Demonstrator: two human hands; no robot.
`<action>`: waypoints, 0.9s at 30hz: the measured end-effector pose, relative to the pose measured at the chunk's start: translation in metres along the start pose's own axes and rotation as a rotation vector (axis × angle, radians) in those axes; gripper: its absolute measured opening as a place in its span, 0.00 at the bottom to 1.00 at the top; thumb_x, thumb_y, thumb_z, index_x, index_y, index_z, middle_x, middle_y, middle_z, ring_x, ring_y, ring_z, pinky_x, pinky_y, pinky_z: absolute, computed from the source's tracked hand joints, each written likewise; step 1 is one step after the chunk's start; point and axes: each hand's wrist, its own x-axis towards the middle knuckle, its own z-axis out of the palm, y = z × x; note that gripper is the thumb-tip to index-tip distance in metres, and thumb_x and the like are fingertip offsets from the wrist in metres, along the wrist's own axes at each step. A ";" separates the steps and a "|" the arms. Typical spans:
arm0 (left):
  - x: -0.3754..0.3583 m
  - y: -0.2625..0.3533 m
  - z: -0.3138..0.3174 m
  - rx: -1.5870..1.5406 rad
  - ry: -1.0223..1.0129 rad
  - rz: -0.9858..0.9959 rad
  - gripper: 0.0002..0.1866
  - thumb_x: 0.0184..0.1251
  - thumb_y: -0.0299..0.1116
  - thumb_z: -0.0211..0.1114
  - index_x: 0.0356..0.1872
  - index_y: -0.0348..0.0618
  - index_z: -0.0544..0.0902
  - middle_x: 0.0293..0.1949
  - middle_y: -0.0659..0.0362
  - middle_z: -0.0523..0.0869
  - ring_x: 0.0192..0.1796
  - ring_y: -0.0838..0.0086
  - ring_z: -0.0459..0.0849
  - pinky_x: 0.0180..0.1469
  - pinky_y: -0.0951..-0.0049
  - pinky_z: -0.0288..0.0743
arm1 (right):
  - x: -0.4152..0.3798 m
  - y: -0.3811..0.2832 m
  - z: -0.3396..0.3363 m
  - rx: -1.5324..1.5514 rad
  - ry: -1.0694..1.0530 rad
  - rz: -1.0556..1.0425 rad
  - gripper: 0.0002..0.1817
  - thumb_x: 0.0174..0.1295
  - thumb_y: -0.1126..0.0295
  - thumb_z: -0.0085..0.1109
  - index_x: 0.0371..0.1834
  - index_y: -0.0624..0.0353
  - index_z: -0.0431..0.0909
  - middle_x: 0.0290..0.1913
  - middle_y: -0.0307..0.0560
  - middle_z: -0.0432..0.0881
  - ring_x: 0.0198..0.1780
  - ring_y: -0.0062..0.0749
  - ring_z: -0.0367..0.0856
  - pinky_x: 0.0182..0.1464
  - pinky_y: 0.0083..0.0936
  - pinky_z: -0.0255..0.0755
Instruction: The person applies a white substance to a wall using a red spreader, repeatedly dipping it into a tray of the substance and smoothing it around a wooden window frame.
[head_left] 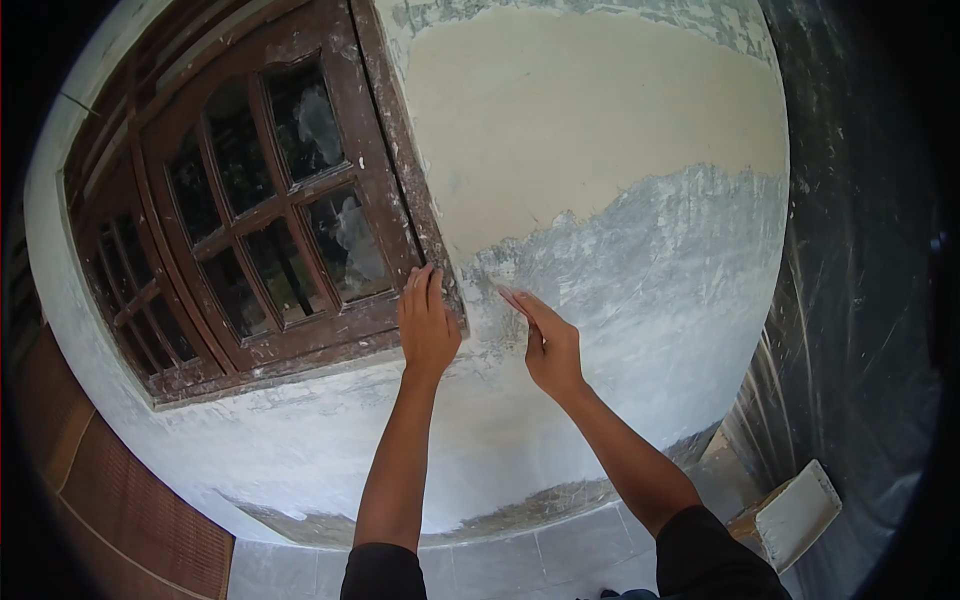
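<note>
My left hand [428,322] lies against the lower right corner of the brown wooden window frame [447,290], its fingers stretched upward on the wood and nothing visible in them. Just to the right, my right hand [552,345] is closed, with fingers and thumb pressed together and pointing at the wall beside the frame. Whatever thin thing it may hold at the fingertips is too small to make out. Around it the wall [640,265] is patchy grey-white, with smooth cream plaster [590,110] above. Paint or plaster specks mark the window wood.
At the lower right a pale rectangular container or board [798,515] sits tilted near the floor. Dark plastic sheeting [860,300] hangs along the right side. Grey floor tiles [500,560] run below the wall, and a reddish-brown slatted surface [130,490] is at the lower left.
</note>
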 end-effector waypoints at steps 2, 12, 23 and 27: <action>0.004 -0.016 0.005 0.061 -0.038 0.041 0.31 0.60 0.22 0.57 0.69 0.35 0.67 0.72 0.48 0.67 0.75 0.52 0.62 0.74 0.50 0.56 | -0.001 -0.002 0.015 -0.104 0.048 -0.121 0.29 0.58 0.93 0.46 0.63 0.63 0.77 0.63 0.60 0.79 0.68 0.50 0.75 0.68 0.33 0.69; 0.004 -0.047 0.041 0.037 -0.134 0.167 0.36 0.64 0.26 0.56 0.75 0.36 0.61 0.78 0.49 0.59 0.80 0.52 0.53 0.78 0.44 0.45 | 0.001 0.020 0.058 -0.532 0.155 -0.423 0.29 0.53 0.86 0.54 0.62 0.60 0.79 0.64 0.54 0.79 0.69 0.56 0.73 0.69 0.51 0.67; 0.001 -0.047 0.052 0.047 -0.039 0.141 0.36 0.63 0.30 0.57 0.75 0.38 0.63 0.79 0.53 0.59 0.80 0.56 0.55 0.79 0.47 0.45 | -0.002 0.066 0.086 -0.775 0.133 -0.542 0.24 0.59 0.78 0.58 0.61 0.60 0.80 0.65 0.54 0.78 0.64 0.62 0.76 0.60 0.48 0.77; 0.000 -0.045 0.051 0.070 -0.053 0.132 0.35 0.63 0.31 0.57 0.75 0.38 0.64 0.79 0.53 0.60 0.80 0.57 0.55 0.79 0.47 0.45 | -0.015 0.071 0.084 -0.854 0.099 -0.539 0.23 0.60 0.75 0.58 0.61 0.60 0.81 0.66 0.54 0.77 0.65 0.60 0.76 0.59 0.48 0.77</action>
